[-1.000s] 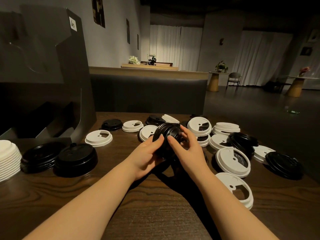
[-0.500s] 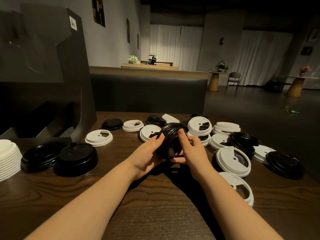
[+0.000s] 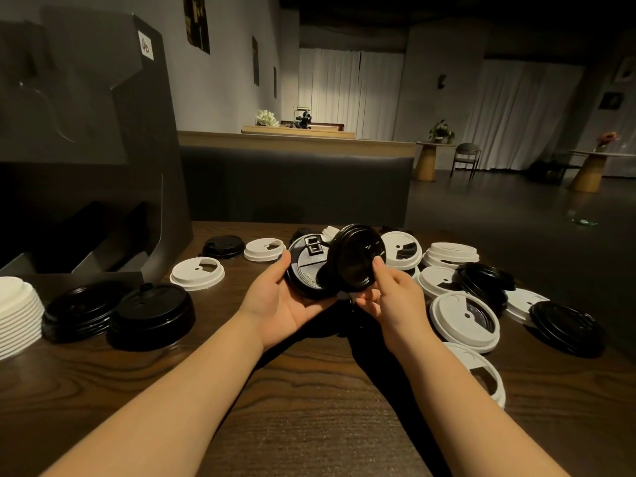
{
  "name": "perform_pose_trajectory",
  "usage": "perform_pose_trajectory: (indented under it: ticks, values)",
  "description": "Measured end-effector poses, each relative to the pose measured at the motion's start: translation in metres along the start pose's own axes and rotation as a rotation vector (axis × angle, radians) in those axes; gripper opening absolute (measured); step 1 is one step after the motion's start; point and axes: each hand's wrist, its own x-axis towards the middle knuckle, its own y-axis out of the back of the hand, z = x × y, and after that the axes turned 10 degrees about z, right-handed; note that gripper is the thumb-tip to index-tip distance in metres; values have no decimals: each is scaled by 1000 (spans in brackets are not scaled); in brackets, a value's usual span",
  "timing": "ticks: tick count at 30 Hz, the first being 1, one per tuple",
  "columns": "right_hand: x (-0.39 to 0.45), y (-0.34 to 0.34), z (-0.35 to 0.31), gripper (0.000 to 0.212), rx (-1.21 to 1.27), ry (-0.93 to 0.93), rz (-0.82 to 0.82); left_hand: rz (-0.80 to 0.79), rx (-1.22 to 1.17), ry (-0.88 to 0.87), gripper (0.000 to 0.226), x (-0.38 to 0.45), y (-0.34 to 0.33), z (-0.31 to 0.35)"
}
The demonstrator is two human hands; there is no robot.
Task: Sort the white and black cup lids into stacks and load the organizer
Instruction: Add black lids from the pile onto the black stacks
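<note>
My left hand (image 3: pixel 280 302) cradles a black lid (image 3: pixel 304 266) from below, top side facing me, thumb on its left rim. My right hand (image 3: pixel 390 297) pinches a second black lid (image 3: pixel 356 258) by its lower right rim, tilted upright and overlapping the first lid. Both are lifted above the dark wooden table (image 3: pixel 309 425). Loose white lids (image 3: pixel 198 273) and black lids (image 3: pixel 566 327) lie scattered across the far and right side. Two black lid stacks (image 3: pixel 151 315) and a white lid stack (image 3: pixel 15 313) stand at the left, in front of the dark organizer (image 3: pixel 89 139).
A padded bench back (image 3: pixel 296 187) runs behind the table's far edge. More white lids (image 3: pixel 464 320) lie close to my right forearm, one (image 3: pixel 481 373) near the table's right edge. The organizer's slots (image 3: pixel 103 235) open toward the table at left.
The black lids held together between both hands have come apart: my left hand now keeps one flat, and my right hand has pulled the other off and tilted it up to the right.
</note>
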Motion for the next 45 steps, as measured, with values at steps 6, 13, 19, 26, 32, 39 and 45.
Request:
perform_pose_trajectory:
  ticks: [6, 13, 19, 26, 32, 39, 45]
  values:
    - [5, 1, 5, 30, -60, 78, 106, 38, -1, -15, 41, 1, 3, 4]
    - [-7, -1, 5, 14, -168, 293, 8, 32, 236, 37, 35, -3, -1, -4]
    - [-7, -3, 10, 11, -191, 351, -9, -18, 273, 27, 45, -3, -2, -6]
    - [-12, -1, 16, 23, -288, 413, -97, 46, 470, -90, 32, -8, 0, -6]
    - [-12, 1, 22, 31, -364, 386, -165, 85, 716, -258, 32, -12, 4, -7]
    - [-18, -9, 15, 40, -194, 135, -254, 219, 1087, -486, 33, -27, 3, 10]
    - [-37, -51, 14, 37, -283, 98, -368, 307, 1058, -513, 39, -51, 33, 39]
